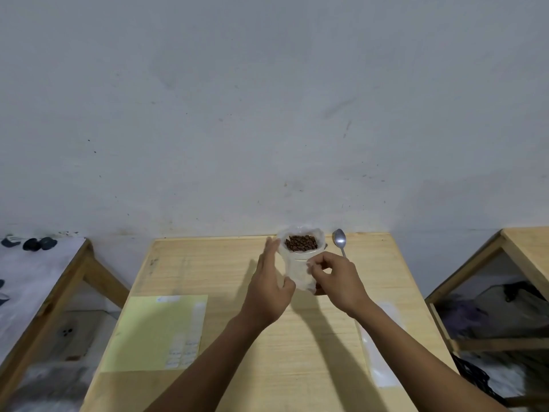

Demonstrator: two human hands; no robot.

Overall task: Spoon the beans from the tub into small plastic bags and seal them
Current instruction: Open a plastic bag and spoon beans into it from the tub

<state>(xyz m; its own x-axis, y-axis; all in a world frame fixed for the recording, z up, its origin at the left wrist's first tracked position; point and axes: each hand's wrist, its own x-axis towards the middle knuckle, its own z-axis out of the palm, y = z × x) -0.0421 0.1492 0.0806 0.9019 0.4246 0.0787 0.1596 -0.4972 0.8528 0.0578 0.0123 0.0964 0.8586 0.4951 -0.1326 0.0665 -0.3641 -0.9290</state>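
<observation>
A white tub (pixel 300 254) of brown beans (pixel 301 242) stands at the far edge of the wooden table (pixel 225 269). A thin clear plastic bag (pixel 297 272) hangs just in front of it, its top overlapping the tub's rim. My left hand (pixel 267 288) holds the bag's left side, fingers stretched upward and thumb on the front. My right hand (pixel 337 282) pinches the bag's right edge with its fingertips. A metal spoon (pixel 339 239) lies right of the tub, its handle partly hidden behind my right hand.
A pale yellow sheet (pixel 154 331) with small labels lies at the table's front left. A flat pile of clear bags (pixel 383 337) lies along the right edge. A side table (pixel 44 263) with dark items stands left; a wooden shelf (pixel 505 292) holding cloth stands right.
</observation>
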